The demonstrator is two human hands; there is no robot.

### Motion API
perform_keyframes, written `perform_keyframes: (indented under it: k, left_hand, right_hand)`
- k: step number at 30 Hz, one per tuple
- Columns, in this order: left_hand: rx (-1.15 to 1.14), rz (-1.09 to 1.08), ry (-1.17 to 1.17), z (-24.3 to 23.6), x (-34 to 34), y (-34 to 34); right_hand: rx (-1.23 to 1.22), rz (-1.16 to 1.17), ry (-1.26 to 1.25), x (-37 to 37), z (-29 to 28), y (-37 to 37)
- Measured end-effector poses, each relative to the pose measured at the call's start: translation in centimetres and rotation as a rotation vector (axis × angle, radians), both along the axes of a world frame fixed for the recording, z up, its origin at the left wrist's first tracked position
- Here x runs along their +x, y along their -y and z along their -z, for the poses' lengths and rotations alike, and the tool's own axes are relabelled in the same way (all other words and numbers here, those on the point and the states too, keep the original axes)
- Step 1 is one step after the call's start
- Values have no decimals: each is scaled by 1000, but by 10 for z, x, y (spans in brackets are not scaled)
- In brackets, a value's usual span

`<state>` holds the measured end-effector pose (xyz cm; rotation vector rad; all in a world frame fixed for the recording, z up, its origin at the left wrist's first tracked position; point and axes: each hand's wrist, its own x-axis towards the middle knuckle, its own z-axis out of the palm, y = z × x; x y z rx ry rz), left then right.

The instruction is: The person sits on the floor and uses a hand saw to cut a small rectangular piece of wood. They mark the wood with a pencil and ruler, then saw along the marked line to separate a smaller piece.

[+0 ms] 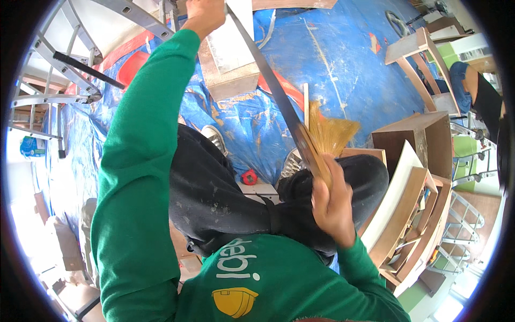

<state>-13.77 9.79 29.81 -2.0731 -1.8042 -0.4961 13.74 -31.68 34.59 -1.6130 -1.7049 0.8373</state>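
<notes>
My right hand (333, 201) is closed round the wooden handle of a handsaw (271, 75). Its long dark blade slants up and away to the left, over a wooden box with a white top (230, 83). At the far edge, my left hand (206, 15) is beside the blade's tip and the white board, its fingers partly cut off by the picture's edge. Whether it grips the tip or the board cannot be made out. A straw hand broom (331, 131) shows beyond the handle, by my right knee. On the floor between my feet lies a red tape measure (249, 176).
Blue tarp (348, 70) covers the floor. Aluminium ladders (64, 64) stand at the left. Wooden cabinet pieces (413, 134) and an open wooden drawer box (413, 225) crowd my right side. Another person (472, 88) is at the far right.
</notes>
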Motion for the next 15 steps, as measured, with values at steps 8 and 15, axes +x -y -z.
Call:
perform_keyframes:
  k: [8,15]
  left_hand:
    - [35,153,-6,-8,13,6]
    - [-5,47,2,6,-15,-6]
  right_hand:
    - [329,-8,-19,-72,32,-202]
    - [69,-11,-4,-34,4,-59]
